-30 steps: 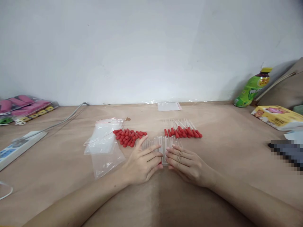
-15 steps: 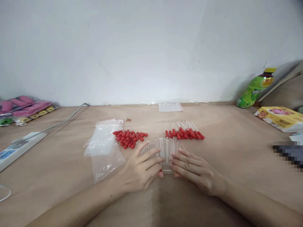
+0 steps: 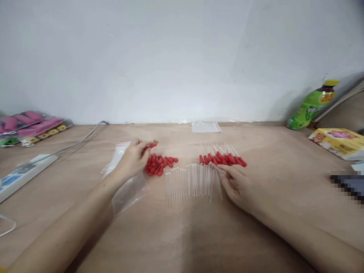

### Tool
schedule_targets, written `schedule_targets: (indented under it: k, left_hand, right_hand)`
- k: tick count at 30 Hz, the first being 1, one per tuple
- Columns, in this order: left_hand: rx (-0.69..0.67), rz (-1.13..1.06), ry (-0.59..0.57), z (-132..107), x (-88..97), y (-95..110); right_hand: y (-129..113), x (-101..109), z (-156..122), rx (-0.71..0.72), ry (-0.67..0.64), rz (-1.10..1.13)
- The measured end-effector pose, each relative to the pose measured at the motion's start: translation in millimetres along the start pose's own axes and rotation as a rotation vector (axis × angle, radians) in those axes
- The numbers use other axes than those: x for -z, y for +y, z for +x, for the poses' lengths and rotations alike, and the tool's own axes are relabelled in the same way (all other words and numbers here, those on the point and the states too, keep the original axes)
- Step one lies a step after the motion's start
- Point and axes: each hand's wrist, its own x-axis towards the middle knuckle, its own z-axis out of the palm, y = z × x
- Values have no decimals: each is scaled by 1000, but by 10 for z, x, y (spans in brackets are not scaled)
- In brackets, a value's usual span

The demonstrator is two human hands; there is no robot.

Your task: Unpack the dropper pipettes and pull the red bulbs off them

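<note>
A row of clear glass tubes [image 3: 189, 181] lies side by side on the brown table. My left hand [image 3: 133, 157] is raised at the left of a pile of red rubber caps [image 3: 159, 163] and pinches one red cap [image 3: 152, 146] between its fingertips. My right hand [image 3: 237, 184] rests at the right end of the row, fingers closed on one clear tube [image 3: 217, 168] that points up and left. Behind it lie finished droppers with red caps [image 3: 223, 157].
Clear zip bags [image 3: 127, 185] lie under and beside my left forearm. A power strip [image 3: 22, 172] and cable sit at the left, pink packaged items [image 3: 28, 127] at the far left. A green bottle [image 3: 311, 104] and a yellow pack [image 3: 338, 142] stand at the right.
Both hands left the tube row, where they lay flat. The left went up and left to the cap pile and took a red cap. The right slid right and took one tube.
</note>
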Motion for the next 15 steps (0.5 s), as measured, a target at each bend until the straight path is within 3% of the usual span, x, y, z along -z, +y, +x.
schedule_targets:
  k: [3, 6, 15]
  left_hand:
    - [186, -7, -54, 143, -1, -212]
    - [288, 7, -79, 219, -29, -344]
    - [268, 36, -229, 186, -145, -478]
  right_hand:
    - [52, -38, -31, -37, -6, 21]
    - [69, -88, -55, -7, -18, 1]
    - [30, -176, -105, 78, -144, 28]
